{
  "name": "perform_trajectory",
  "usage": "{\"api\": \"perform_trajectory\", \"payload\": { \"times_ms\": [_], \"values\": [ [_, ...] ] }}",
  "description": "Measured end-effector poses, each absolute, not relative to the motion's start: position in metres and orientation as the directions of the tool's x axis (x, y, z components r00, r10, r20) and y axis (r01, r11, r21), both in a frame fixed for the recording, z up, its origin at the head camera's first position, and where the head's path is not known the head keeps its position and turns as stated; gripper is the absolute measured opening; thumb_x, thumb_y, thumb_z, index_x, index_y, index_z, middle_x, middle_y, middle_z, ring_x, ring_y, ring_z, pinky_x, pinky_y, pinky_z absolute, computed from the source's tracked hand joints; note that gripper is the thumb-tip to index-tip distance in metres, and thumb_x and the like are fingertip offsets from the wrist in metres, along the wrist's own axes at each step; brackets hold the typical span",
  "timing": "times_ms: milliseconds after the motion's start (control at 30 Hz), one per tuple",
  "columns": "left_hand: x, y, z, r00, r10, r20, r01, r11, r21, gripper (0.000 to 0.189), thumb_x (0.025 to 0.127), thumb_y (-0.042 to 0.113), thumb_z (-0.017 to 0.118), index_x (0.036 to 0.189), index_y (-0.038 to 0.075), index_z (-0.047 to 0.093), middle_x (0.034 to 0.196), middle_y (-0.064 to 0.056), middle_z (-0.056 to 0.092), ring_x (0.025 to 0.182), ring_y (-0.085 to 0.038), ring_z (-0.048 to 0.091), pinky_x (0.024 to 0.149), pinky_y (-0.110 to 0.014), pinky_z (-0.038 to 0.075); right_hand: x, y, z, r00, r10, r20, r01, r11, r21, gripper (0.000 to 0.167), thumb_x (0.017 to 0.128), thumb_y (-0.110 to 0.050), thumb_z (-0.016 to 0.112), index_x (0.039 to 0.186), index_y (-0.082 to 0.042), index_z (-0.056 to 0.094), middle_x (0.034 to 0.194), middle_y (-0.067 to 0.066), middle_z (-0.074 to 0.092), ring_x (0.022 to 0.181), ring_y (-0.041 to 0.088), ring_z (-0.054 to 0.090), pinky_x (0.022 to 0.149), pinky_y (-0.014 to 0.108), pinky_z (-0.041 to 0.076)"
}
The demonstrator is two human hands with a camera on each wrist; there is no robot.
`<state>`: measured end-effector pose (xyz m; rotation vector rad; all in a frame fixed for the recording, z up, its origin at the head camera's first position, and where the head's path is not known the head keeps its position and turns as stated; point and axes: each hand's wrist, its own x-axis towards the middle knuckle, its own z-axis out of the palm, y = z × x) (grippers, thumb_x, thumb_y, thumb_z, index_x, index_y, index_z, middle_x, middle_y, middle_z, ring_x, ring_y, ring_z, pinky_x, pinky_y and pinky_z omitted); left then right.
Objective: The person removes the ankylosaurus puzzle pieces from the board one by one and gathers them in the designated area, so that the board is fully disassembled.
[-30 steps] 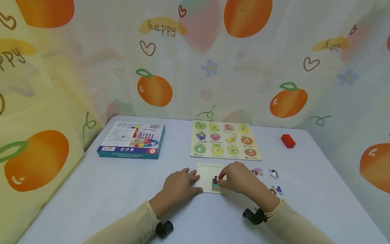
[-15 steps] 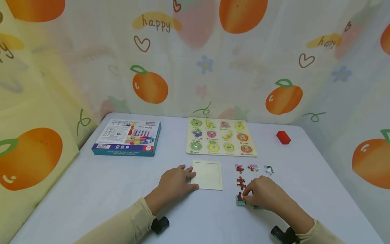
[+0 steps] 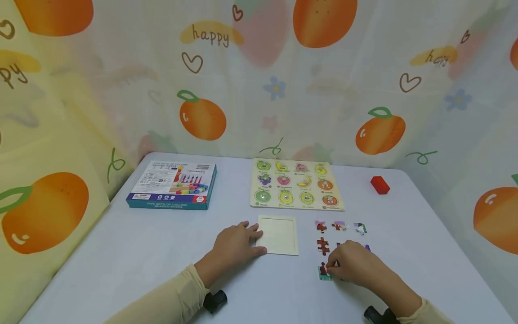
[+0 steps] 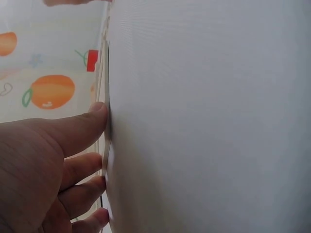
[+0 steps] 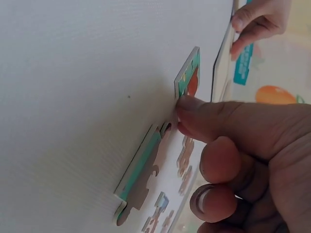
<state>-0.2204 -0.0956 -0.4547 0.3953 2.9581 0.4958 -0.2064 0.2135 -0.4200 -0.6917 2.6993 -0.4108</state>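
In the head view my left hand [image 3: 236,245] rests along the left edge of a cream puzzle tray [image 3: 279,236], fingers spread. The left wrist view has the thumb and fingertips against the tray's thin side [image 4: 107,87]. Right of the tray, my right hand [image 3: 356,265] pinches a teal-and-brown jigsaw piece [image 3: 323,272] between thumb and forefinger, low at the table. The right wrist view shows this piece [image 5: 189,73] by the thumb tip, with another teal-edged piece [image 5: 141,170] beside the hand. My right hand partly covers several pieces.
Loose jigsaw pieces lie in rows, including a brown one [image 3: 323,246] and a white-green one [image 3: 360,228]. Behind stand a fruit picture board [image 3: 297,184], a boxed set [image 3: 171,185] at the back left and a red block [image 3: 380,185] at the right.
My right hand has carried the teal-and-brown jigsaw piece from over the tray, right and nearer to me, beside the other pieces. The left hand stays at the tray's edge.
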Motion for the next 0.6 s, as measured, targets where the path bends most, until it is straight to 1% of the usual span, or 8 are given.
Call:
{"api": "perform_trajectory", "payload": {
  "times_ms": [133, 233, 333, 400, 600],
  "values": [
    [-0.222, -0.096, -0.454, -0.968, 0.237, -0.078, 0.192, 0.908, 0.372, 0.057, 0.079, 0.054, 0.075, 0.127, 0.022, 0.069, 0.137, 0.006, 0.057, 0.132, -0.029, 0.046, 0.094, -0.050, 0.045, -0.212, 0.212, -0.420, -0.803, -0.543, -0.246, -0.443, 0.820, -0.362, 0.011, 0.082, -0.016, 0.080, 0.075, -0.022, 0.074, 0.067, -0.017, 0.060, 0.062, 0.006, 0.048, 0.055, 0.024, 0.043],
    [-0.223, -0.098, -0.454, -0.973, 0.215, -0.080, 0.163, 0.891, 0.424, 0.053, 0.082, 0.052, 0.074, 0.125, 0.022, 0.070, 0.136, 0.007, 0.057, 0.133, -0.029, 0.045, 0.096, -0.052, 0.043, -0.216, 0.212, -0.421, -0.797, -0.545, -0.261, -0.437, 0.818, -0.374, 0.011, 0.082, -0.017, 0.079, 0.076, -0.023, 0.073, 0.067, -0.017, 0.059, 0.062, 0.006, 0.049, 0.054, 0.024, 0.043],
    [-0.224, -0.099, -0.456, -0.973, 0.220, -0.065, 0.165, 0.868, 0.469, 0.044, 0.087, 0.046, 0.070, 0.123, 0.021, 0.071, 0.134, 0.007, 0.059, 0.133, -0.029, 0.045, 0.099, -0.054, 0.040, -0.217, 0.213, -0.422, -0.796, -0.538, -0.278, -0.424, 0.823, -0.378, 0.011, 0.083, -0.017, 0.079, 0.077, -0.024, 0.072, 0.068, -0.017, 0.058, 0.062, 0.007, 0.050, 0.054, 0.024, 0.044],
    [-0.224, -0.100, -0.458, -0.972, 0.227, -0.055, 0.172, 0.855, 0.489, 0.040, 0.089, 0.043, 0.069, 0.123, 0.022, 0.071, 0.133, 0.005, 0.060, 0.133, -0.028, 0.045, 0.100, -0.055, 0.039, -0.218, 0.215, -0.422, -0.793, -0.541, -0.281, -0.425, 0.821, -0.381, 0.010, 0.083, -0.018, 0.079, 0.079, -0.024, 0.072, 0.069, -0.016, 0.059, 0.062, 0.007, 0.050, 0.055, 0.024, 0.044],
    [-0.227, -0.108, -0.457, -0.969, 0.242, -0.045, 0.181, 0.825, 0.535, 0.038, 0.092, 0.038, 0.066, 0.127, 0.023, 0.068, 0.130, 0.001, 0.062, 0.127, -0.025, 0.052, 0.101, -0.050, 0.040, -0.218, 0.217, -0.416, -0.790, -0.551, -0.267, -0.426, 0.808, -0.408, 0.004, 0.084, -0.020, 0.078, 0.084, -0.021, 0.074, 0.069, -0.016, 0.059, 0.061, 0.007, 0.050, 0.053, 0.024, 0.044]
  ]
}}
